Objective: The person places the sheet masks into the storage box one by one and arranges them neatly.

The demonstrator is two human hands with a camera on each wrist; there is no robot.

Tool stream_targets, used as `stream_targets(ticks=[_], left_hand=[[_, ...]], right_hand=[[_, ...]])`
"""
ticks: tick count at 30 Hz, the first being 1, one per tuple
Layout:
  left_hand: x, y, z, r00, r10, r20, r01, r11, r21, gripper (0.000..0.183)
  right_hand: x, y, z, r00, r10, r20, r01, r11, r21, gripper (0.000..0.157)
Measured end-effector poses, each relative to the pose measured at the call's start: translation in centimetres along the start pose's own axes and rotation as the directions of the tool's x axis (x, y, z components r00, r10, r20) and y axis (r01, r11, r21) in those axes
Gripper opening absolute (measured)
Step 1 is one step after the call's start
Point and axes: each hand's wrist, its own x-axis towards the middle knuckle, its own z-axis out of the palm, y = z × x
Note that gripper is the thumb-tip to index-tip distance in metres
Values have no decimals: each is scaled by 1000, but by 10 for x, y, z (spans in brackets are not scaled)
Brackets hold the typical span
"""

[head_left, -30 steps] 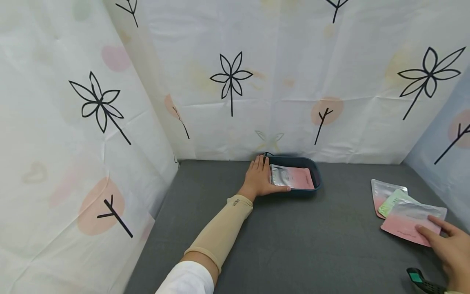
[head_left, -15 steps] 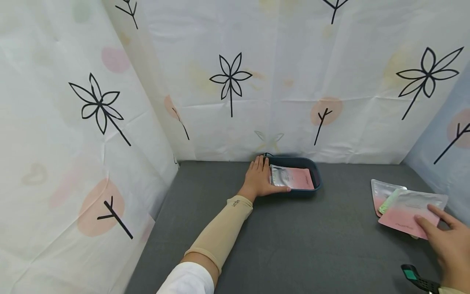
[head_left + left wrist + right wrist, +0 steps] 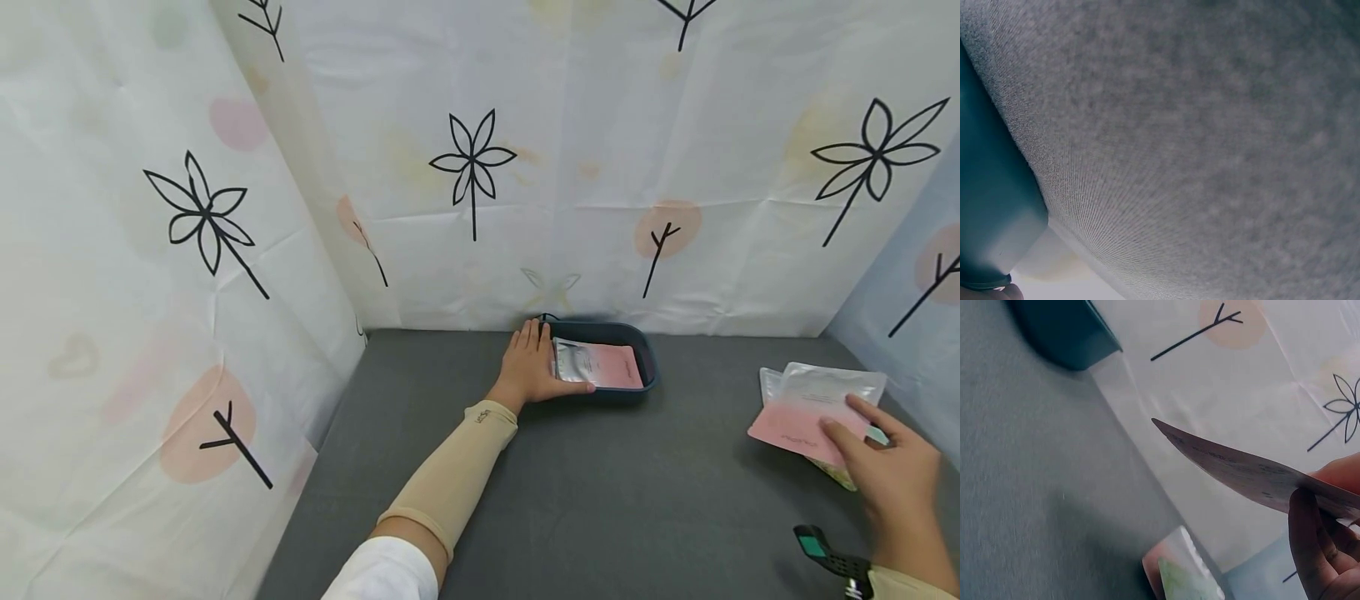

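My right hand (image 3: 888, 467) pinches a pink and silver foil packet (image 3: 813, 412) by its right edge, above other packets. In the right wrist view the held packet (image 3: 1235, 472) appears edge-on, raised off the table and slightly bowed. Beneath it lie a silver-topped packet (image 3: 770, 385) and a green packet (image 3: 1179, 581), mostly hidden in the head view. My left hand (image 3: 528, 367) rests at the left end of a dark blue basket (image 3: 647, 354), fingers straight and thumb along the front rim. Inside the basket lies another pink and silver packet (image 3: 607, 364).
The grey tabletop (image 3: 637, 492) stretches between the basket and the right-hand packets. Patterned white cloth (image 3: 585, 250) hangs along the back and sides, close behind the basket. A black strap with a green patch (image 3: 813, 546) is on the right wrist.
My right hand has lifted the pink and silver packet and carried it left and away from me, over the packets on the table. The left hand and the basket have stayed put.
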Motion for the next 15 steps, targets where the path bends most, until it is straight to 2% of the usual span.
stream_targets(ticks=[5, 11, 15], left_hand=[[1, -1, 0, 1000, -7, 18, 7, 1000, -18, 138], [4, -2, 2, 999, -16, 48, 18, 999, -30, 139], [2, -1, 2, 999, -14, 36, 15, 1000, -26, 139]], right_hand=[[-2, -13, 8, 996, -28, 86, 21, 997, 80, 63], [-8, -22, 21, 966, -116, 230, 75, 981, 179, 64], [-14, -28, 38, 957, -143, 251, 90, 973, 211, 64]])
